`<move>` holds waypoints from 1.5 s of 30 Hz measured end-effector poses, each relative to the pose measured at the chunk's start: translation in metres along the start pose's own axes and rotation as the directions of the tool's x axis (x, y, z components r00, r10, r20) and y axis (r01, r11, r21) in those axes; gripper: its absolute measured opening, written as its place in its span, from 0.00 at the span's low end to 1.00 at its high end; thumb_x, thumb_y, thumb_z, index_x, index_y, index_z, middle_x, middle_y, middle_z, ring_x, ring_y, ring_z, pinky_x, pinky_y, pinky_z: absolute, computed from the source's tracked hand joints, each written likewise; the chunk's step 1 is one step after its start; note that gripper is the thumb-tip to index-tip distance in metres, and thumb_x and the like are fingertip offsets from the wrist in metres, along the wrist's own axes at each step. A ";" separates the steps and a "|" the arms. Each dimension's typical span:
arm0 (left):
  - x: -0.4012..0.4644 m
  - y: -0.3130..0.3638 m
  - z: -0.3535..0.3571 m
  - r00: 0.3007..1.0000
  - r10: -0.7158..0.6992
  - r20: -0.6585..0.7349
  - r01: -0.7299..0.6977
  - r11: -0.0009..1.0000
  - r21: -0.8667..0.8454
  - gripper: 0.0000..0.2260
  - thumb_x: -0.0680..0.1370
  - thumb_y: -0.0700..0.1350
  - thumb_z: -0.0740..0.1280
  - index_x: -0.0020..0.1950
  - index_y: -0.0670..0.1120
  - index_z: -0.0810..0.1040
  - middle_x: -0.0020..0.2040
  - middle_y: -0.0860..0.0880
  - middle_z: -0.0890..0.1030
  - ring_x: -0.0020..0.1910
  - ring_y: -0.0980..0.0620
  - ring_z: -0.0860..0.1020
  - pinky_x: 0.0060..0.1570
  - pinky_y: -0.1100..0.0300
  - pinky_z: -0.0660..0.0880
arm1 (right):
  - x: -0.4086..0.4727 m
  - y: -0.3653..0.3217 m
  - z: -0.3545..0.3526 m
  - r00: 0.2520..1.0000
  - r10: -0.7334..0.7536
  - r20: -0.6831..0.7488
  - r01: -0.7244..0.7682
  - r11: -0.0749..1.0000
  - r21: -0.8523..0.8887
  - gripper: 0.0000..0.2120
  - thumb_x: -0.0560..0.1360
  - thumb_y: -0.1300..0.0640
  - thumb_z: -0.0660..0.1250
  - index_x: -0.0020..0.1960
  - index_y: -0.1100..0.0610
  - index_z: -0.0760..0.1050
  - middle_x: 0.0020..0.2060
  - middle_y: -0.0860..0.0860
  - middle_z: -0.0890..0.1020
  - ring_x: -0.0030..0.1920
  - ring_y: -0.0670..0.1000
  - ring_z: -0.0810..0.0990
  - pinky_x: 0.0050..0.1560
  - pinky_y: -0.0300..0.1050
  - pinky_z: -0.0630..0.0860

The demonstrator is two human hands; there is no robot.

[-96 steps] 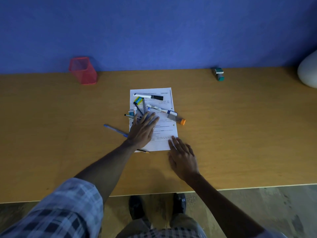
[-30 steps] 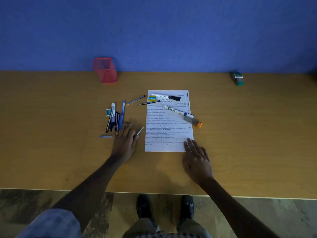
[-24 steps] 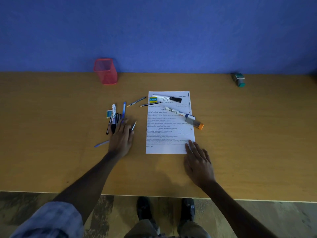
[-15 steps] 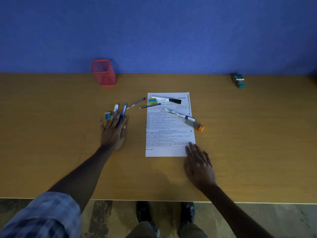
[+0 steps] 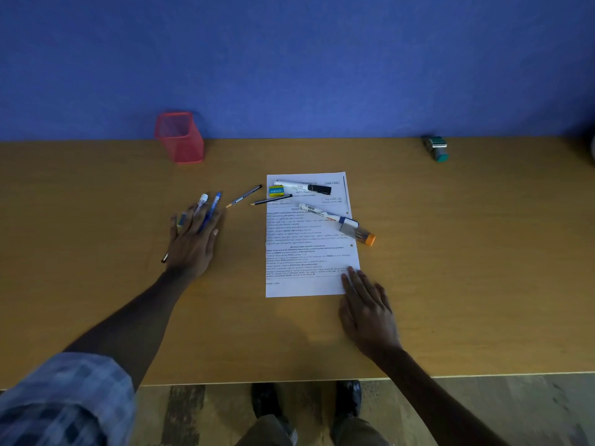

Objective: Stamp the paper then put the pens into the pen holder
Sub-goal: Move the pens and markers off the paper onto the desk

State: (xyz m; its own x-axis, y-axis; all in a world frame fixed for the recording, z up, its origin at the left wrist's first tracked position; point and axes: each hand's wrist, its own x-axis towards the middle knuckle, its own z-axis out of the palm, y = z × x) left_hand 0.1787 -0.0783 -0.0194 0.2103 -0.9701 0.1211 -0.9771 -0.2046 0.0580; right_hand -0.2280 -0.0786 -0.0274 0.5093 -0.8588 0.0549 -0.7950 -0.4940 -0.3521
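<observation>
Clearly the desk (image 5: pixel 467 252) is being sorted so the paper (image 5: pixel 309 262) lies bare for stamping: a printed white sheet at centre, its near right corner pinned under the fingertips of the flat, empty right hand (image 5: pixel 367 310). Two markers (image 5: pixel 335 218), a pencil and a yellow eraser (image 5: pixel 276 190) lie across its top. Left of it, the left hand (image 5: pixel 193 243) presses flat on a bundle of pens (image 5: pixel 209 204), grasping none. Red mesh pen holder (image 5: pixel 180 138) stands behind; the stamp (image 5: pixel 436 149) sits far right.
</observation>
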 end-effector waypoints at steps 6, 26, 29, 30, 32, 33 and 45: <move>0.021 0.071 -0.006 0.976 0.201 -0.083 -0.210 0.972 -0.105 0.19 0.82 0.49 0.52 0.70 0.44 0.69 0.73 0.44 0.69 0.74 0.44 0.64 0.72 0.41 0.57 | 0.000 0.001 0.000 1.000 -0.006 -0.005 0.006 1.000 -0.005 0.25 0.81 0.48 0.53 0.75 0.56 0.65 0.75 0.52 0.65 0.75 0.54 0.64 0.71 0.59 0.66; 0.073 0.260 0.011 0.761 0.649 -0.005 -0.647 0.758 -0.087 0.18 0.77 0.49 0.69 0.64 0.44 0.74 0.63 0.44 0.77 0.65 0.44 0.74 0.60 0.48 0.73 | 0.000 0.006 0.002 1.000 -0.002 -0.018 0.001 1.000 -0.014 0.24 0.80 0.50 0.57 0.75 0.55 0.64 0.75 0.51 0.65 0.75 0.53 0.64 0.71 0.57 0.67; 0.080 0.257 0.012 0.784 0.621 -0.010 -0.620 0.781 -0.069 0.15 0.76 0.49 0.70 0.60 0.44 0.75 0.58 0.45 0.79 0.58 0.45 0.77 0.52 0.50 0.75 | 0.000 0.005 0.003 1.000 -0.006 -0.024 0.006 1.000 -0.014 0.24 0.81 0.50 0.55 0.75 0.55 0.64 0.75 0.51 0.65 0.75 0.53 0.64 0.71 0.57 0.67; 0.083 0.256 0.013 0.796 0.605 -0.013 -0.605 0.794 -0.060 0.15 0.76 0.49 0.70 0.59 0.44 0.76 0.57 0.45 0.79 0.56 0.45 0.78 0.50 0.50 0.75 | -0.001 0.005 0.003 1.000 -0.009 -0.028 0.008 1.000 -0.011 0.24 0.81 0.49 0.55 0.75 0.55 0.65 0.75 0.51 0.65 0.75 0.53 0.65 0.71 0.57 0.67; 0.091 0.255 0.015 0.813 0.582 -0.016 -0.582 0.812 -0.042 0.15 0.75 0.49 0.72 0.58 0.43 0.77 0.55 0.46 0.80 0.53 0.45 0.79 0.47 0.51 0.75 | -0.001 0.006 0.004 0.999 -0.012 -0.033 0.012 1.000 -0.008 0.24 0.81 0.49 0.54 0.75 0.55 0.64 0.75 0.51 0.65 0.75 0.53 0.64 0.70 0.58 0.68; 0.095 0.254 0.015 0.815 0.579 -0.015 -0.579 0.815 -0.026 0.16 0.74 0.50 0.72 0.57 0.43 0.78 0.54 0.46 0.80 0.52 0.45 0.79 0.47 0.51 0.75 | -0.001 0.005 0.004 0.999 -0.012 -0.034 0.012 1.000 -0.007 0.24 0.81 0.49 0.54 0.75 0.55 0.64 0.75 0.51 0.65 0.75 0.52 0.63 0.70 0.58 0.68; 0.132 0.204 0.021 0.917 0.386 0.106 -0.386 0.922 -0.018 0.24 0.82 0.57 0.51 0.76 0.50 0.59 0.76 0.46 0.64 0.77 0.44 0.58 0.69 0.30 0.54 | -0.002 0.007 0.006 0.999 -0.008 -0.050 0.009 1.000 0.027 0.24 0.81 0.48 0.56 0.75 0.54 0.64 0.76 0.49 0.64 0.76 0.51 0.62 0.73 0.56 0.63</move>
State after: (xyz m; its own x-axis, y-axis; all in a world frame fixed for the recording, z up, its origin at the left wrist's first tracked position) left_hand 0.0070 -0.2513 -0.0127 -0.1875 -0.9819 0.0285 -0.9818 0.1882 0.0245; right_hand -0.2322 -0.0796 -0.0358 0.4986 -0.8606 0.1042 -0.7809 -0.4981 -0.3769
